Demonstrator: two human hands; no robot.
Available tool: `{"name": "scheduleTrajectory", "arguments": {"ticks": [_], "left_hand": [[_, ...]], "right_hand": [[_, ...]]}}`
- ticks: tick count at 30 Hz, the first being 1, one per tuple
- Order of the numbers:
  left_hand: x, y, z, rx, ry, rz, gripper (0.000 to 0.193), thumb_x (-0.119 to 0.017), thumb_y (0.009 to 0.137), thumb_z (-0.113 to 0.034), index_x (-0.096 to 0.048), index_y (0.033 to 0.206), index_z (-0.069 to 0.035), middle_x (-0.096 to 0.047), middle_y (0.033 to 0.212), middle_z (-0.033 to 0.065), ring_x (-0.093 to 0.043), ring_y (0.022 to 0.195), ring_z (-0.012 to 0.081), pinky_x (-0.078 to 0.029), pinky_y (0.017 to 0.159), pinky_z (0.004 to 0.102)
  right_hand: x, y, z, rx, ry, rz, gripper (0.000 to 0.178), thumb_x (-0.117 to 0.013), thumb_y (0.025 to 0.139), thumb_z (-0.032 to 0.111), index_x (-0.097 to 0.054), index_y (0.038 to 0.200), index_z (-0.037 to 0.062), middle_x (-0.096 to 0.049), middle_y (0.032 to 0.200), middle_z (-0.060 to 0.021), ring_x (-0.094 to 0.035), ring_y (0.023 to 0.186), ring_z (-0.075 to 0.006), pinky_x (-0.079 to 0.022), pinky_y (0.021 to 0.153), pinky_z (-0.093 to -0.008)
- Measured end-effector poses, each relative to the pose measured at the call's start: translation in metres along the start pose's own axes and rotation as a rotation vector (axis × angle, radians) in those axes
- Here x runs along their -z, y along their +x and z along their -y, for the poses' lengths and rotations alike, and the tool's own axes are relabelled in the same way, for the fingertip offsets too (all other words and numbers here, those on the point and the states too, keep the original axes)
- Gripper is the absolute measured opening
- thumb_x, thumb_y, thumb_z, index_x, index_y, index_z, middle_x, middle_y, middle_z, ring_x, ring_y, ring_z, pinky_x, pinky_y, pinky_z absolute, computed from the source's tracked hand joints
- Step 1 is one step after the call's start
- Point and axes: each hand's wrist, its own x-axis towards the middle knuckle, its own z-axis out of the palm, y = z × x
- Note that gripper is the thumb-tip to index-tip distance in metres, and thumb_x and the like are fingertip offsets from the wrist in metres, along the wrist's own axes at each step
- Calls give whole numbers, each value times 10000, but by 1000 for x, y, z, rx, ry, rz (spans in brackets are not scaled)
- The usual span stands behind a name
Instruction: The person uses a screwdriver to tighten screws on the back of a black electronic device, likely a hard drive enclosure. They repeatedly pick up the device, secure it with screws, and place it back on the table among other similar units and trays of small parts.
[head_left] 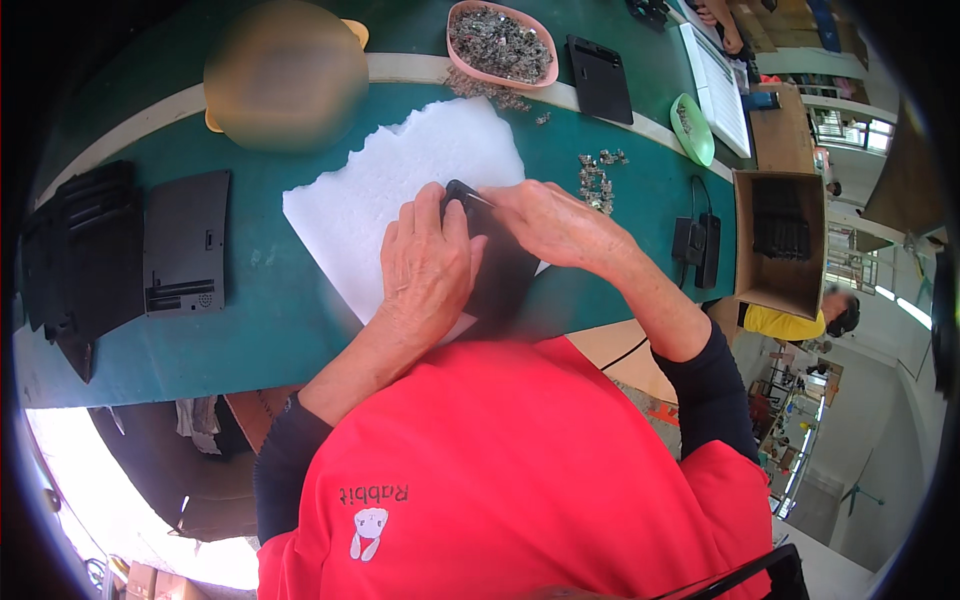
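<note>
A black plastic panel lies on a sheet of white foam, partly covered by my hands and blurred at its near end. My left hand holds the panel's left side, its fingers toward the far end and its thumb over the surface. My right hand is closed at the far right corner. A thin silvery tool sticks out from its fingertips against the panel; its kind I cannot make out. Right of the foam, several small metal parts lie on the green table.
Black panels lie at left. Along the back stand a yellow round object, mostly blurred, a pink bowl of small metal parts, a black panel and a green bowl. A black adapter and cardboard box are at right.
</note>
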Motion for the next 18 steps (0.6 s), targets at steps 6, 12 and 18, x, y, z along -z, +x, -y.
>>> {"name": "scheduleTrajectory", "arguments": {"ticks": [6,12,18], "left_hand": [[1,0,1,31,-38,-37,411,-772,750,-145,-599,1085,19,-503,1185,158,-548,962,316,-478,780,405],[0,-3,1,41,-11,-56,406,-774,742,-141,-611,1080,16,-526,1161,151,-544,945,310,-475,777,401],[4,-1,-2,45,39,-36,395,-762,790,-170,-617,1118,-4,-536,1148,144,-564,976,308,-506,783,385]], "right_hand": [[-21,-18,2,21,79,-203,375,-451,926,59,-554,1285,25,-627,913,-296,-604,845,-472,-498,744,-479],[-27,-26,-6,100,60,-287,385,-484,910,28,-580,1282,49,-635,865,-277,-627,779,-442,-509,691,-467],[-40,-22,-9,132,-32,-370,397,-502,897,27,-576,1287,53,-641,820,-261,-635,750,-424,-506,659,-471]]}}
